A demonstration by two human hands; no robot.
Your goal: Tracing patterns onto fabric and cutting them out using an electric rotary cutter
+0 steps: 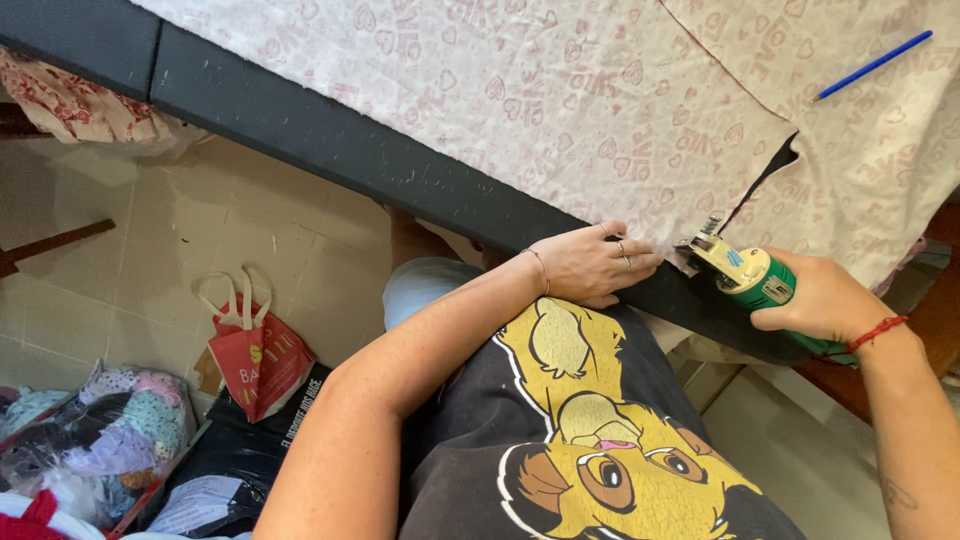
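In your right hand (815,298) you are clenching a green electric fabric cutter (757,280), its blade end sitting at the table edge (400,170) where the slit in the printed pink cloth (560,90) begins. Just left of that blade, your left hand (590,262) is lying flat and unclenched, pressing the cloth down and grasping nothing; its ringed fingertips (640,258) are resting very near the cutter's nose. That closeness is the main danger, I judge: if the cloth is bunching and the cutter is jerking sideways, it could be reaching those fingers. Beyond the grip, the cut is curving away into the layers, which could be shifting unevenly. Farther off, the blue pen (873,65) is lying well clear.
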